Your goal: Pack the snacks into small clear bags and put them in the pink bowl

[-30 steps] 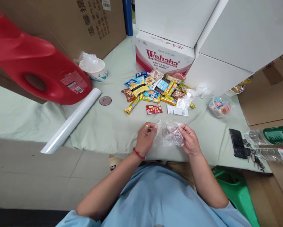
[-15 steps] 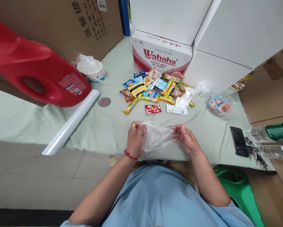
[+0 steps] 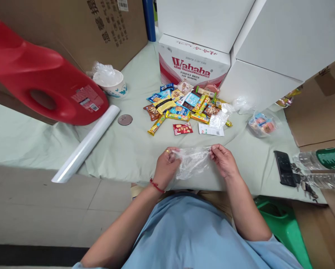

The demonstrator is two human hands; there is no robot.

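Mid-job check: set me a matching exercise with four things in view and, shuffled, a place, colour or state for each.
1. clear plastic film
2. phone
3. jug
4. paper cup

A. red
B. next to the keys
C. crumpled plastic in its mouth
D. held between the left hand and right hand

Pairs: 1-D, 2-B, 3-A, 4-C

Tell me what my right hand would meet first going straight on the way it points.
Past the clear plastic it pinches, your right hand would probably meet the white packet, though the hand's height is hard to judge.
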